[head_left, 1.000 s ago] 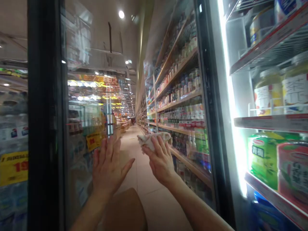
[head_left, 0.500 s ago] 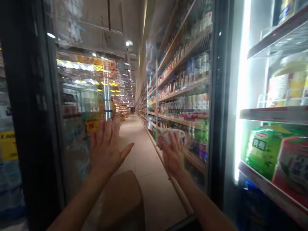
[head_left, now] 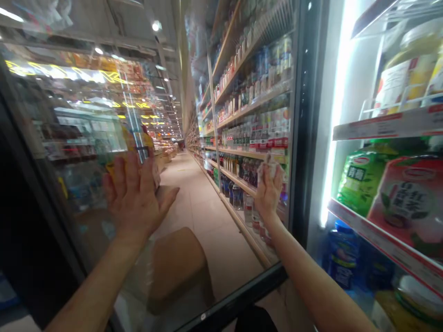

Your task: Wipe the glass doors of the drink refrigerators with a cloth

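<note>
A glass door with a dark frame stands before me, and the aisle shows through its pane. My left hand lies flat against the glass on the left, palm forward and fingers spread, with nothing in it. Toward the door's right side, my right hand presses a crumpled whitish cloth to the pane. Much of the cloth is hidden behind the fingers.
On the right, a lit cooler holds green packs, red packs and blue bottles on shelves. Long drink shelves run beyond the glass. A brown box-like shape shows low through the pane.
My right hand has moved right and up across the glass with the cloth. My left hand appears further left and lower as the view shifts. The door's bottom edge has come into view.
</note>
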`<state>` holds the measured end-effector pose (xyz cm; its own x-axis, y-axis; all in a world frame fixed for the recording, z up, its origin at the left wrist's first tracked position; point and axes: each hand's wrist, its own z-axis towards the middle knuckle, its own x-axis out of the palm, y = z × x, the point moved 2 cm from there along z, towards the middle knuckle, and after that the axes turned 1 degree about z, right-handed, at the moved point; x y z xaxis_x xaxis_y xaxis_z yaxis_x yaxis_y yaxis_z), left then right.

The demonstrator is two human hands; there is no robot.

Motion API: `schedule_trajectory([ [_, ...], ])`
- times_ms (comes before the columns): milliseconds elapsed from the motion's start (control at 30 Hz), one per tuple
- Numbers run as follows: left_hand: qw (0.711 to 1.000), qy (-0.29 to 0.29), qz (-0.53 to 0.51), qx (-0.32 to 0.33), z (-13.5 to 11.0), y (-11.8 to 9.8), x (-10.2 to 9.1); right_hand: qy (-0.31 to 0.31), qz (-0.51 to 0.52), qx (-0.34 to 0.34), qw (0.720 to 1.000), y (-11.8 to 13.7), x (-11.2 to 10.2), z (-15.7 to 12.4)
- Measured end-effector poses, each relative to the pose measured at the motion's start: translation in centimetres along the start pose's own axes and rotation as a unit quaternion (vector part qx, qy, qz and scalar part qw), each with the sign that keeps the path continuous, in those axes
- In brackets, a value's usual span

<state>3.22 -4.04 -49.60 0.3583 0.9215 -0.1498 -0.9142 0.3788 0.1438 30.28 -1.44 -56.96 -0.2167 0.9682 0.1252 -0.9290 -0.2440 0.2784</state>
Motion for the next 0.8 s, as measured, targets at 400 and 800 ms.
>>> schedule_trajectory([
  [400, 0.999, -0.003, 0.039, 0.012, -0.3, 0.6, 0.3, 0.021, 0.039, -0.014, 0.999, 1.0, -0.1, -0.7],
  [800, 0.998, 0.0, 0.064, 0.026, -3.2, 0.1, 0.2, 0.043, 0.059, -0.081, 0.994, 2.6, -0.4, -1.9],
])
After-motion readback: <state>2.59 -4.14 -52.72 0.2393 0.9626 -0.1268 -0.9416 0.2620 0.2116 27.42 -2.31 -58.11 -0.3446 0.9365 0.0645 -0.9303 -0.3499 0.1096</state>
